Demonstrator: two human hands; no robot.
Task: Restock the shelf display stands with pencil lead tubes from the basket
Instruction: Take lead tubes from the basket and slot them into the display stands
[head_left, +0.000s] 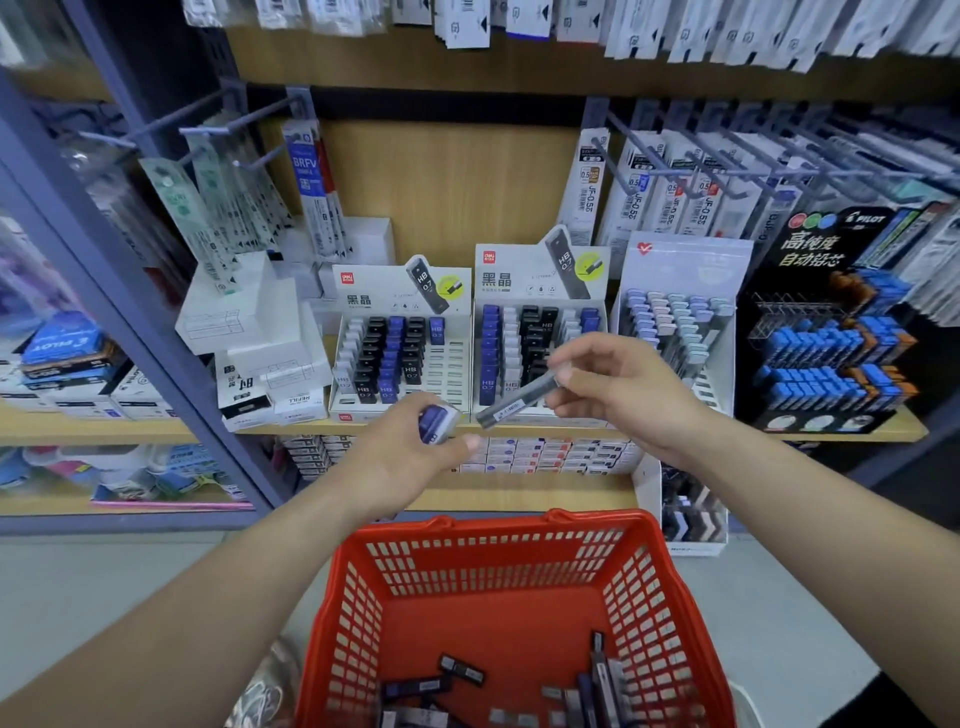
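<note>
We hold lead tubes before the white cardboard display stands (374, 299)

Our right hand (623, 395) pinches a slim grey translucent lead tube (519, 401) by one end between thumb and fingertips, slanting just in front of the middle stand (540, 280); our left hand (405, 457) curls round blue lead tubes (437, 422), how many we cannot tell, near the shelf edge (571, 431). Loose tubes (462, 673) lie in the red plastic mesh basket (498, 527) below. Held so near its end, the grey tube could, we judge, swing and slip from the pinch, knock seated tubes askew, or land in a row of the wrong colour
</note>
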